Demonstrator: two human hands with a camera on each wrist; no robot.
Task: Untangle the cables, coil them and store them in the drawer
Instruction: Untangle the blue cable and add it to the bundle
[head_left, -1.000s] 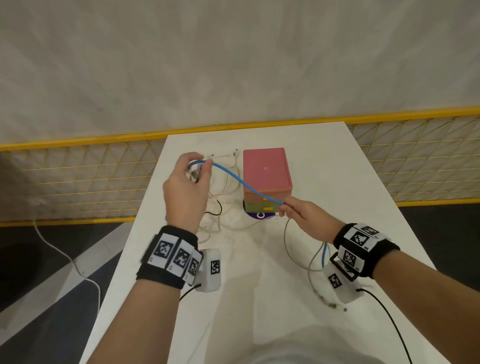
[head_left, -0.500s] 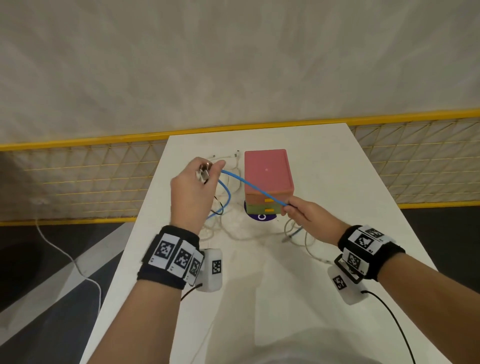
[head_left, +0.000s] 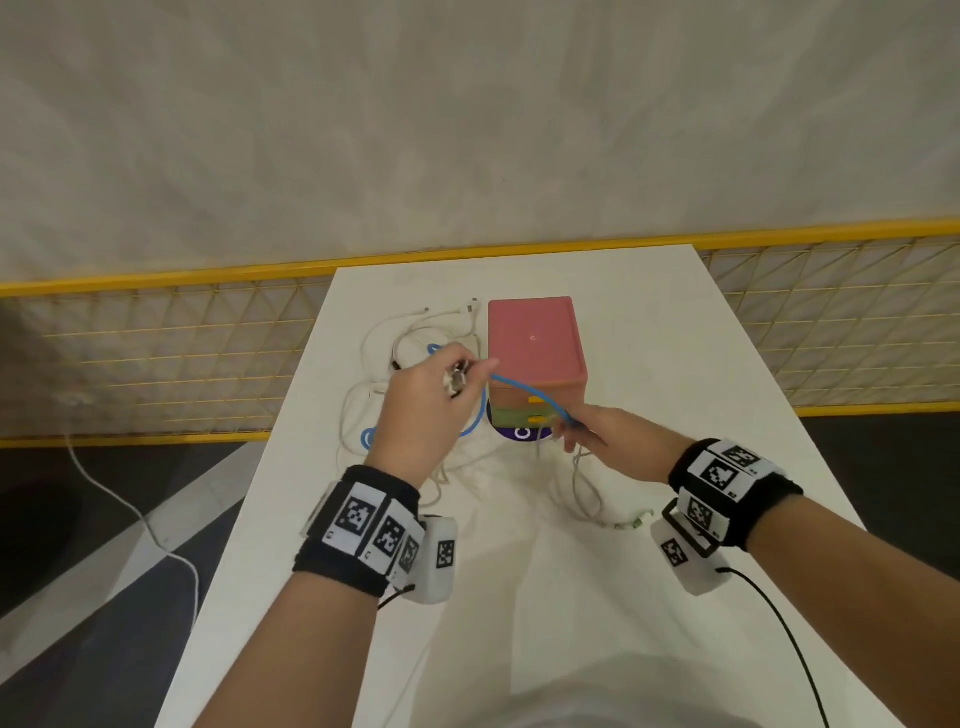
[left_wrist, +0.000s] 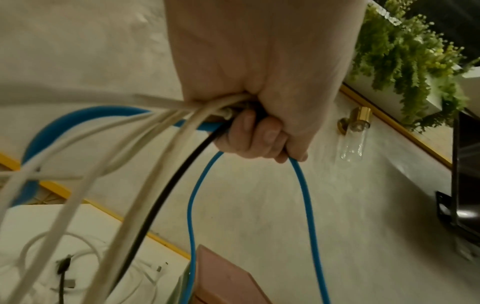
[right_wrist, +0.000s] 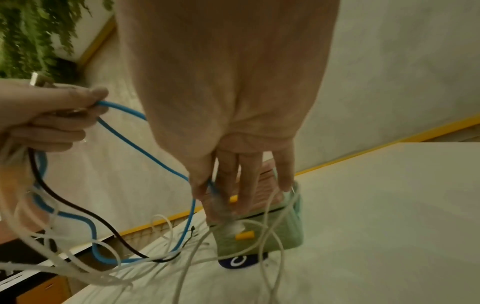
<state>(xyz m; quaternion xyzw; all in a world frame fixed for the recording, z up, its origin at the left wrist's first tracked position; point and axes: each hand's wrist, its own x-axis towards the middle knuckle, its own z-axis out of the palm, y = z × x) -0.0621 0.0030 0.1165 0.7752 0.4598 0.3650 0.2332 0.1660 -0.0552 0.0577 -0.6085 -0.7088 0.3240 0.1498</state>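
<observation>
My left hand (head_left: 447, 384) is raised left of the drawer box and grips a bundle of cables: the blue cable (head_left: 530, 392), a black cable (left_wrist: 166, 195) and white cables (left_wrist: 78, 205), with a metal plug sticking out on top. In the left wrist view its fingers (left_wrist: 259, 133) curl tightly round them. The blue cable runs taut to my right hand (head_left: 571, 423), which pinches it between thumb and forefinger (right_wrist: 205, 185) in front of the green drawer (right_wrist: 259, 240). The small drawer box (head_left: 532, 338) has a pink top and yellow handles. More white cables (head_left: 415, 327) lie tangled on the table.
The white table (head_left: 519, 597) is narrow, with a yellow mesh fence (head_left: 156, 364) behind and beside it. A white cable end (head_left: 634, 522) lies under my right wrist. The box stands on a purple round mark (head_left: 519, 434). Another white lead (head_left: 130, 509) trails on the floor left.
My left hand has moved right towards the box, and the blue span between my hands has shortened. Blue loops now hang below the left hand. The loose white cable end has slid closer.
</observation>
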